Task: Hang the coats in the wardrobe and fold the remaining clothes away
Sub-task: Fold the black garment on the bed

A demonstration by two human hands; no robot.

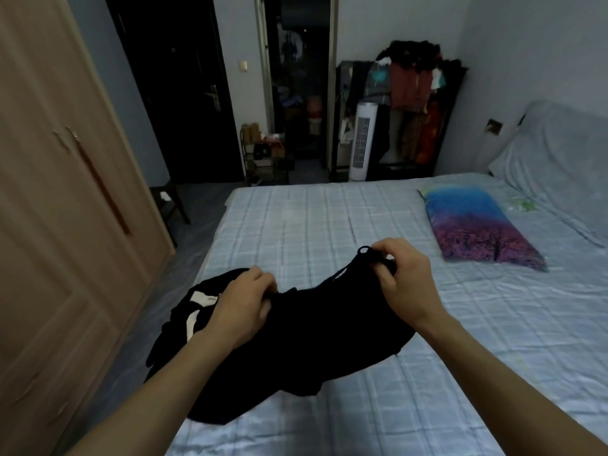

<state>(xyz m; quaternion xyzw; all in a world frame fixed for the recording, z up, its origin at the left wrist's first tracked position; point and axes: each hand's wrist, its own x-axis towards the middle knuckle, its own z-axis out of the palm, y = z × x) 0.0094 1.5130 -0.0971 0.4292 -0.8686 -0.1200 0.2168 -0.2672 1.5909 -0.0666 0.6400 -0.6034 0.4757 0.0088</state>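
One bed fills most of your view, covered in a pale blue checked sheet, with its padded headboard at your right. One wardrobe stands along your left, its two light wooden doors closed and two long handles side by side where they meet. At the far wall, one open clothes rack holds a crowd of hanging garments, too bunched to count, and one white tower fan stands just in front of its left side. Left of that, one small shoe rack sits beside a dark doorway.

On the bed, one pillow printed with blue sky and purple trees lies near the headboard, well apart from your hands.

One black garment lies at the bed's near left corner, part of it spilling over the edge; a white patch shows on the side beyond your left hand. Whether more than one dark piece is piled there, you cannot tell.

Your two hands both have hold of it. Your left hand curls its fingers closed around a bunched fold of the upper edge. Your right hand pinches the edge higher up, fingers tightly bent, where one thin black loop pokes out above your fingertips.
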